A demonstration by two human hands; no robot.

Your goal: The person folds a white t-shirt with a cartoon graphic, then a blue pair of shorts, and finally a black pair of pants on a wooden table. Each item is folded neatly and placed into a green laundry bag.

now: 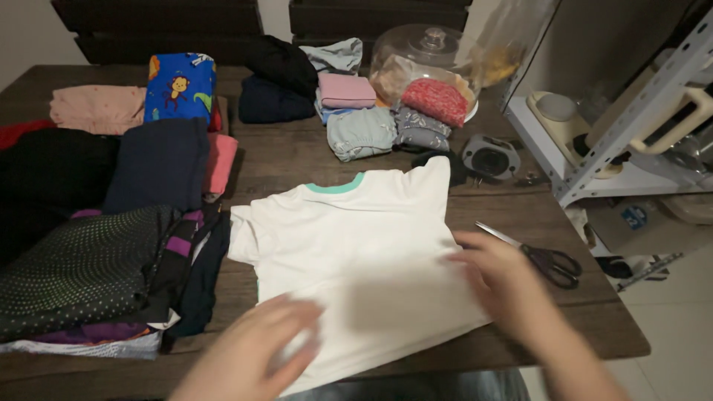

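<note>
We see a white shirt (356, 260) lying flat on a dark wooden table (297, 160), near the front edge. The shirt has a green collar, and this collar points away from us. One sleeve sticks out to the left side.

The left hand (256, 349) lies on the lower left part of the shirt, close to the hem. Its fingers are spread and flat on the cloth; they hold nothing. The right hand (505, 278) is at the right edge of the shirt, with the fingers stretched out toward the cloth. This hand is blurred, so we cannot tell if it pinches the edge or only touches it.

Just right of the right hand, scissors (538, 256) with dark handles lie on the table. They are apart from the shirt.

On the left of the shirt there is a pile of dark clothes (96, 267), and the top one has small dots. Behind it we see a folded navy piece (160, 163) and a blue one with cartoon animals (180, 85). At the far side of the table, small folded clothes (371, 122) lie in pink, grey and red. Behind them stands a glass dome (427, 56). A metal shelf (631, 126) stands at the right of the table.
</note>
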